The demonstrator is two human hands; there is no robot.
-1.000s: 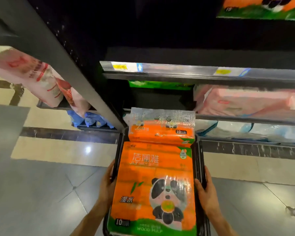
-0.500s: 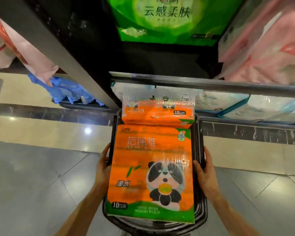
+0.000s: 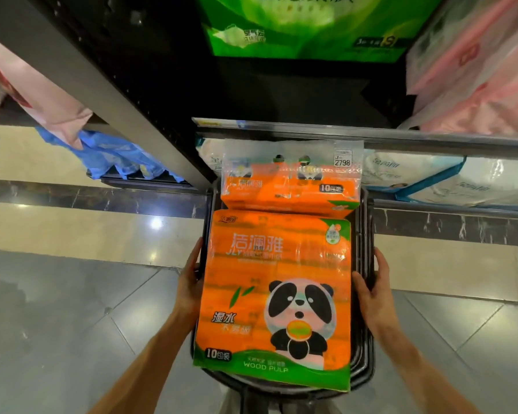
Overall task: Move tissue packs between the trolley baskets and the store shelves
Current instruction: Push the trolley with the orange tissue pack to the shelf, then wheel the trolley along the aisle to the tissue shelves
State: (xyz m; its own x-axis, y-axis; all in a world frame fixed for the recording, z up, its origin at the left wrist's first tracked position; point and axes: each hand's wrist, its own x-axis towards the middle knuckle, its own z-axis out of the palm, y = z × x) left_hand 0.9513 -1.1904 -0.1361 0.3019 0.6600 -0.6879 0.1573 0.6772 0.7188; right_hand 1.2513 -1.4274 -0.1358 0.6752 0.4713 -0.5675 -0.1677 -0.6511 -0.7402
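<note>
A large orange tissue pack with a panda picture (image 3: 277, 294) lies flat on top of the black trolley basket (image 3: 364, 294). My left hand (image 3: 190, 282) grips its left edge and my right hand (image 3: 371, 291) grips its right edge. Behind it, a second orange tissue pack (image 3: 290, 180) with a clear top flap and a price sticker stands at the basket's far end, against the shelf edge.
The metal shelf rail (image 3: 371, 135) runs across just beyond the basket. A green tissue pack (image 3: 305, 25) and pink packs (image 3: 473, 73) sit on the shelf above, white and blue packs (image 3: 449, 180) below. A grey shelf upright (image 3: 108, 94) slants on the left. Tiled floor lies on both sides.
The view has tilted downward and come nearer to the shelf, so the upper shelf packs loom larger. Both hands keep their hold on the sides of the panda pack.
</note>
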